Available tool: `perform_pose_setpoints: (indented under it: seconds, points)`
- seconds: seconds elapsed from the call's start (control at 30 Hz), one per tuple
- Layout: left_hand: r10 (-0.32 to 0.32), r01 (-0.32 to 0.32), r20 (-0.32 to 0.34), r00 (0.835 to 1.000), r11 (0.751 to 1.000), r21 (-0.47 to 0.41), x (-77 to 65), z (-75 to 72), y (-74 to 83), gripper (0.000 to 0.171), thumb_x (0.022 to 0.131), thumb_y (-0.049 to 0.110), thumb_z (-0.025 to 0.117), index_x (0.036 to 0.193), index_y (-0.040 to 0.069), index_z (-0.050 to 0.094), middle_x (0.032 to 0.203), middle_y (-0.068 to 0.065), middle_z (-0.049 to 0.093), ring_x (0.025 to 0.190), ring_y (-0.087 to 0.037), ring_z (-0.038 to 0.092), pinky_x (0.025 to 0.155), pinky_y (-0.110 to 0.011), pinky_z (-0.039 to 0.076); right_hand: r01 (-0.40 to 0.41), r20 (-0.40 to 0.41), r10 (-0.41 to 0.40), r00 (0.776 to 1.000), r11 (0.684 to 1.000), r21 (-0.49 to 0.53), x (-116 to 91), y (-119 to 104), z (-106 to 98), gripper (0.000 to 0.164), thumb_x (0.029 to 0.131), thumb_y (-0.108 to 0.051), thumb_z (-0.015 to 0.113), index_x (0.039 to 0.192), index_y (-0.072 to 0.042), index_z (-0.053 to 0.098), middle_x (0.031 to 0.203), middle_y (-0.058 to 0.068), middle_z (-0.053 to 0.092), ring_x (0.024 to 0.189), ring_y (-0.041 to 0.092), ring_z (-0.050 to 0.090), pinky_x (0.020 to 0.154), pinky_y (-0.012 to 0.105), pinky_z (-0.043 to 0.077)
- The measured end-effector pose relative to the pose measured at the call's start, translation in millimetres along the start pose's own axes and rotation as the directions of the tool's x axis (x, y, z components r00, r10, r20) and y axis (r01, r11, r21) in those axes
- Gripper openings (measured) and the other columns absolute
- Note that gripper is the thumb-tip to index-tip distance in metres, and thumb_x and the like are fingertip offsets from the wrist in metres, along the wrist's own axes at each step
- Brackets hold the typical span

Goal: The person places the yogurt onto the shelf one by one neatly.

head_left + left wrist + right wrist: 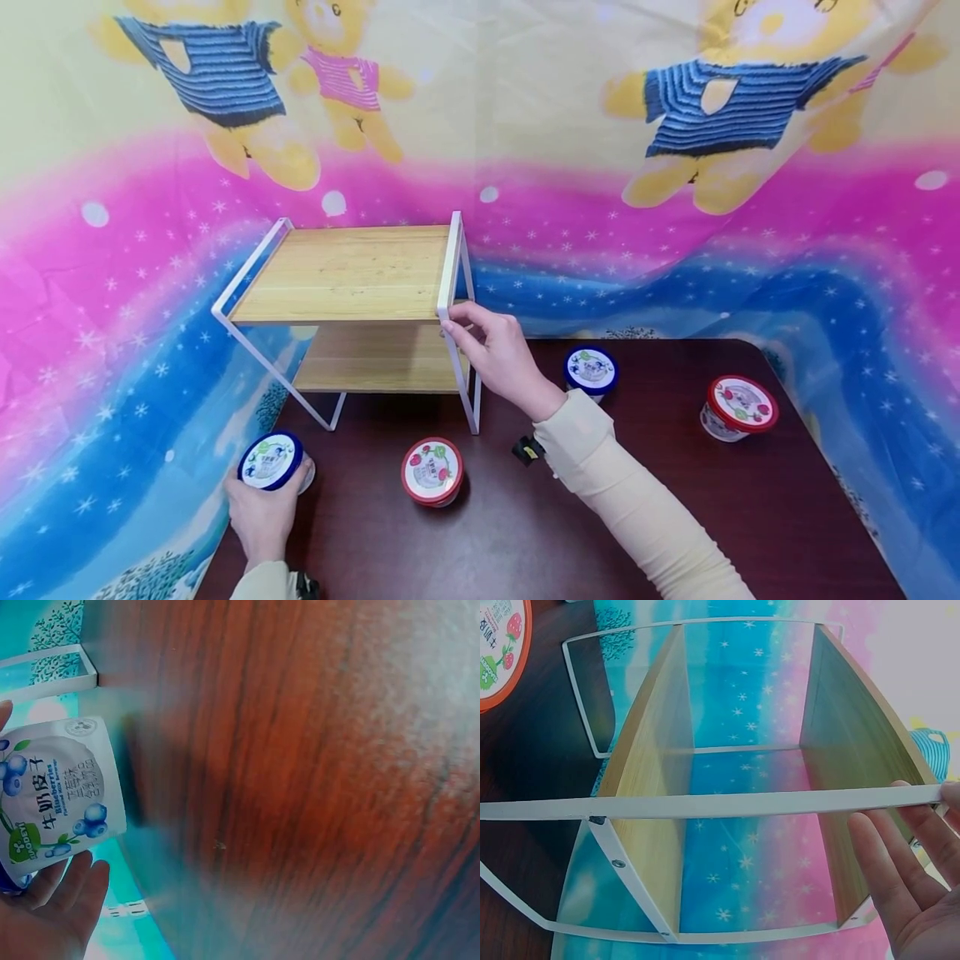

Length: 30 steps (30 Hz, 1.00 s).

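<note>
At the table's front left, my left hand (261,515) grips a yogurt cup with a blue lid (270,461). Blueberries are printed on the side of that cup (60,791) in the left wrist view; I cannot tell whether its base touches the table. My right hand (504,357) pinches the upper front corner of a two-tier shelf rack (348,279), thumb and fingers on its white metal frame (780,801). The rack has two wooden boards and stands upright at the back left. Between my hands, nearer the front, sits a red-lidded cup (432,472).
Another blue-lidded cup (591,370) stands right of the rack, partly behind my right forearm. Farther right is a second red-lidded cup (741,406). The dark wooden table (570,542) is bordered by a printed bear curtain (555,192) at the back and sides.
</note>
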<state>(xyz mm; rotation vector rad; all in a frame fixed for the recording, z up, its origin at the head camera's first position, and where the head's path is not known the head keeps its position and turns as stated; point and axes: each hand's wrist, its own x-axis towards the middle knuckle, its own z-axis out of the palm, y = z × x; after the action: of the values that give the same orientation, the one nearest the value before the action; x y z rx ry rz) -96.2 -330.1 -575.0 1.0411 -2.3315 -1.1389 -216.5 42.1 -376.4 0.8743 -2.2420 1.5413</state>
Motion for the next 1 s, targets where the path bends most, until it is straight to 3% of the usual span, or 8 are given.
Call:
perform_pose_setpoints:
  seconds: [0.13,0.53,0.83,1.0]
  points:
    - [0.002,-0.002,-0.001,1.000,1.000,0.002,2.2,-1.6,3.9,0.126,0.071,0.061,0.086,0.157,0.001,0.015,0.148,-0.034,0.034,0.131,-0.054,0.037,0.107,-0.067,0.030,-0.006,0.003,0.006,1.000,1.000,-0.005,0,0,0,0.015,0.101,-0.016,0.066,0.115,-0.011,0.071,0.094,0.000,0.074,0.070,0.008,0.067,0.064,0.030,0.055]
    - [0.010,-0.010,-0.001,1.000,0.999,0.033,4.1,-6.4,14.9,0.124,0.072,0.067,0.082,0.157,0.002,0.018,0.147,-0.034,0.038,0.130,-0.053,0.040,0.106,-0.068,0.032,-0.026,-0.001,0.026,1.000,1.000,0.002,0,-2,1,0.016,0.101,-0.016,0.066,0.116,-0.011,0.071,0.095,0.000,0.074,0.071,0.014,0.069,0.065,0.033,0.056]
    - [0.048,-0.049,0.003,0.999,0.999,0.009,2.9,-14.8,27.5,0.121,0.074,0.063,0.083,0.157,0.004,0.019,0.146,-0.034,0.038,0.132,-0.052,0.038,0.106,-0.069,0.031,-0.024,-0.008,0.024,1.000,1.000,0.003,0,-1,2,0.017,0.101,-0.016,0.066,0.116,-0.009,0.071,0.094,-0.001,0.074,0.070,0.011,0.068,0.065,0.030,0.057]
    - [0.101,-0.101,-0.028,0.994,0.995,-0.015,0.7,-17.5,34.7,0.119,0.072,0.061,0.085,0.156,0.003,0.023,0.146,-0.033,0.042,0.132,-0.052,0.040,0.106,-0.068,0.032,-0.018,-0.009,0.018,1.000,1.000,-0.007,0,-1,2,0.018,0.101,-0.016,0.066,0.116,-0.008,0.071,0.094,-0.001,0.074,0.068,0.007,0.066,0.064,0.030,0.056]
